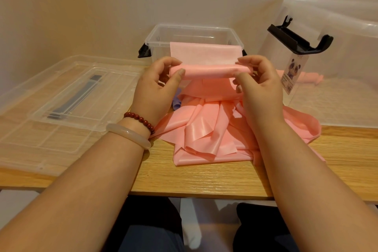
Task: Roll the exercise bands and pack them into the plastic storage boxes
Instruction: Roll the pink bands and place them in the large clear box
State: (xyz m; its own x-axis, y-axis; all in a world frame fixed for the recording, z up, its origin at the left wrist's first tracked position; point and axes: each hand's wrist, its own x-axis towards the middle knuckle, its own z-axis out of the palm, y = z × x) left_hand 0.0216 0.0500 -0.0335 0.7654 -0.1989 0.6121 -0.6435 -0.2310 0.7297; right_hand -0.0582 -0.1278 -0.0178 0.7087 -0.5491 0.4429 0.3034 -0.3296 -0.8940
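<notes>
A long pink exercise band [206,71] is held up above the table, its top part bent into a loose roll. My left hand [157,88] pinches the roll's left end and my right hand [255,82] pinches its right end. A flat end of the band stands up behind the roll. The rest of the pink band lies crumpled in a heap [206,129] on the wooden table [204,178]. Behind the roll stands a small clear storage box [159,39] with black latches, open. A bit of a purple band [177,104] peeks out beside my left hand.
A clear lid [67,104] with a grey handle lies flat at the left. At the right stands a large clear box [337,80] with its lid and black handle [298,41] propped up, a panda label on it and a pink band inside. Walls close behind.
</notes>
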